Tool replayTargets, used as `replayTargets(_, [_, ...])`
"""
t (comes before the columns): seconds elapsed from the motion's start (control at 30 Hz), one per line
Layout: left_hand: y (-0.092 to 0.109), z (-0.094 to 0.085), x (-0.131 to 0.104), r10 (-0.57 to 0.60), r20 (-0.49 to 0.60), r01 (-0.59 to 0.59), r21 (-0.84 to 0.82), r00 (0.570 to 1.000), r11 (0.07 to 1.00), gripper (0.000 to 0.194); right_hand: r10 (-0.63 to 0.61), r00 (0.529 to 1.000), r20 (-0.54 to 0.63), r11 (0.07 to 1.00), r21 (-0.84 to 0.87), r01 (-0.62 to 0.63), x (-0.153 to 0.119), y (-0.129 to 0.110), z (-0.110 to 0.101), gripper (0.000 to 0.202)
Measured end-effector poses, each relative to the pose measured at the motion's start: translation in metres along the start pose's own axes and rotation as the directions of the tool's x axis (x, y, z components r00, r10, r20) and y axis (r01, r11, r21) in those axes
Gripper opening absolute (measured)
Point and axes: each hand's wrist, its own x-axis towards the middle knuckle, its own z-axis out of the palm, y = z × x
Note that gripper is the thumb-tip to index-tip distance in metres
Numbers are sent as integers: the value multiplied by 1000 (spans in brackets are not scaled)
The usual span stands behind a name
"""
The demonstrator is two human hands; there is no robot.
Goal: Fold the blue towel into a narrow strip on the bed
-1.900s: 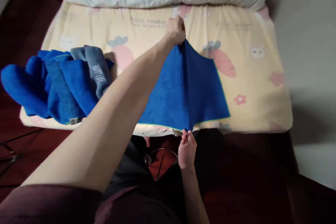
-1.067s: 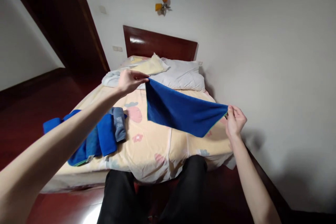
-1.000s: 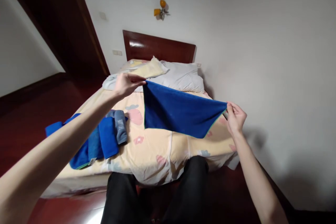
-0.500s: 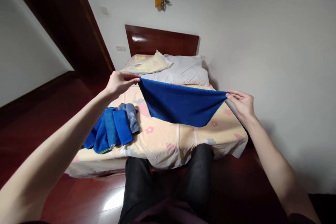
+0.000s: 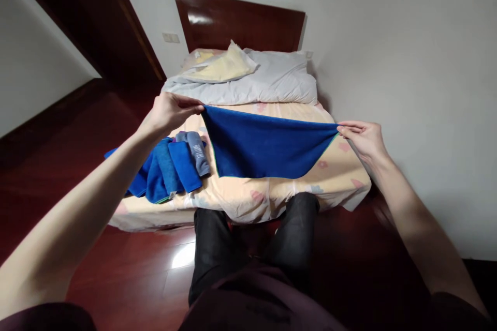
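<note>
In the head view the blue towel, earlier pinched upright over the bed, was now stretched flat between the left hand and right hand, each clamped on a corner, folded towels lying below the left hand.

Towel royal blue, green edging; bedsheet pale yellow, pink flowers; headboard dark red-brown.

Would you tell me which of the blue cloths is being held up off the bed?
The spread blue towel, pinched between left hand and right hand; the others lie heaped.
</note>
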Motion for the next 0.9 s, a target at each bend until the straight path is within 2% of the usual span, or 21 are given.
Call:
replayTargets(0.1, [-5,14,5,6,15,-8,140,1000,990,29,55,998,21,998,-15,-55,18,24,9,42])
replayTargets(0.17, [-10,29,13,0,69,-11,164,998,986,21,99,994,53,995,-10,-99,32,46,22,44])
replayTargets(0.27, [-26,56,32,-51,156,33,118,986,992,14,164,985,59,986,-7,-164,57,82,53,44])
replayTargets(0.33, [-42,76,50,-95,157,84,76,983,994,12,200,979,29,980,-12,-200,75,103,77,43])
replayTargets(0.43, [-62,100,78,-140,108,142,-11,984,990,15,170,985,-23,985,10,-170,99,123,110,40])
replayTargets(0.5, [-72,109,89,-130,19,131,-79,991,988,19,75,995,-63,996,48,-72,109,131,123,36])
replayTargets(0.57, [-81,112,90,-86,-98,73,-137,991,988,24,-34,995,-94,997,69,41,110,139,128,31])
replayTargets(0.63, [-95,112,76,-49,-178,17,-175,983,984,27,-95,991,-94,994,52,100,99,153,127,28])
replayTargets(0.73, [-127,122,31,-44,-158,17,-165,986,986,30,-76,997,-19,997,-19,76,62,189,124,26])
replayTargets(0.83, [-167,152,-36,-152,-75,145,-92,986,985,30,19,995,96,994,-112,-8,6,238,125,23])
replayTargets(0.9, [-190,179,-83,-278,17,279,-38,960,960,32,169,971,168,974,-181,-138,-34,268,128,22])
